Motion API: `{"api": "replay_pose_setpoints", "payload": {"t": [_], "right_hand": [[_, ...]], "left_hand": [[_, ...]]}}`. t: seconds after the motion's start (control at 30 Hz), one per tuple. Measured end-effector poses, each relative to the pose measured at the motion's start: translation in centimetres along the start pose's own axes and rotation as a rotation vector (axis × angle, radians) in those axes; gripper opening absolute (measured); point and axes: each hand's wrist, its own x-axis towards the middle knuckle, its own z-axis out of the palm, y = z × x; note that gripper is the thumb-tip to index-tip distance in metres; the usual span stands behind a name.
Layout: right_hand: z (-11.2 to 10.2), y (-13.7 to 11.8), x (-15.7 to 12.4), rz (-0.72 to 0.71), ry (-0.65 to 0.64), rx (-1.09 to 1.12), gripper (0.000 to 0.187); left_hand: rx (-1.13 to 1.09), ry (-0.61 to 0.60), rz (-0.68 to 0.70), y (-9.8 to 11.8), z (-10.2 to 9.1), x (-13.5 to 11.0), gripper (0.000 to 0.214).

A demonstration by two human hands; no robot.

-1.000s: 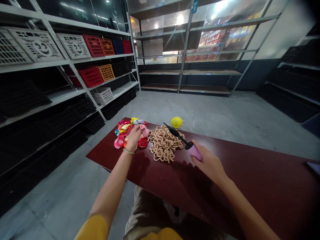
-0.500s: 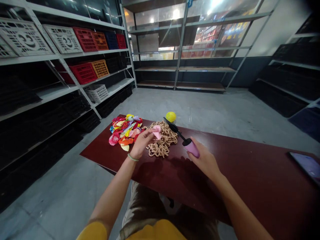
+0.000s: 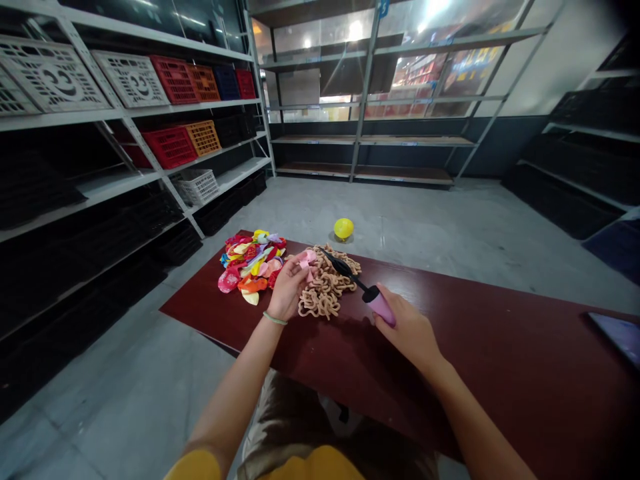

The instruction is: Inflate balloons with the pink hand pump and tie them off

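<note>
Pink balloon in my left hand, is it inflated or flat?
Flat: the pink balloon looks small and limp in the left hand.

Left hand (image 3: pixel 287 290) is pinching a limp pink balloon (image 3: pixel 311 257) by a heap of squiggly tan cords (image 3: pixel 320 303) — right hand (image 3: pixel 407 330) grips a purple-handled pump (image 3: pixel 380 309), black tip close to the balloon. From here I see a colourful balloon pile (image 3: pixel 247 267) on the dark red table (image 3: pixel 470 327) too — plus a round yellow thing (image 3: pixel 343 229) past the far edge.

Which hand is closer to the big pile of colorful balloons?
The left. The left hand is just right of the pile of colorful balloons, pinching a pink balloon. The right hand, gripping a hand pump, is farther right, past the squiggly tan pile.
</note>
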Motion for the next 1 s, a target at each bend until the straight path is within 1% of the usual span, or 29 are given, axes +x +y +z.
{"api": "replay_pose_setpoints", "payload": {"t": [0.17,0.27,0.33,0.4,0.5,0.63,0.8,1.0], "right_hand": [[-0.2,-0.6,-0.4,-0.089,0.026,-0.050,0.064],[-0.2,-1.2,-0.7,-0.174,0.020,-0.066,0.065],[-0.1,-1.6,-0.7,-0.224,0.019,-0.070,0.065],[0.1,-1.9,-0.8,-0.249,0.028,-0.082,0.066],[0.2,-2.1,-0.7,-0.248,0.029,-0.091,0.069],[0.2,-2.4,-0.6,-0.226,0.011,-0.080,0.069],[0.4,-2.5,-0.5,-0.222,-0.002,-0.084,0.069],[0.5,-2.6,-0.5,-0.209,-0.018,-0.070,0.073]], "left_hand": [[-0.123,0.142,0.065,0.7,0.4,1.5,0.044],[-0.164,0.244,0.084,1.0,0.5,2.1,0.032],[-0.187,0.271,0.088,1.1,0.4,2.3,0.023],[-0.216,0.271,0.095,1.2,0.3,2.2,0.017],[-0.228,0.264,0.108,1.1,0.3,1.9,0.015],[-0.203,0.262,0.129,0.8,0.6,1.5,0.015],[-0.172,0.224,0.179,0.2,1.1,1.3,0.017],[-0.036,0.220,0.242,-0.6,1.2,1.5,0.020]]}}
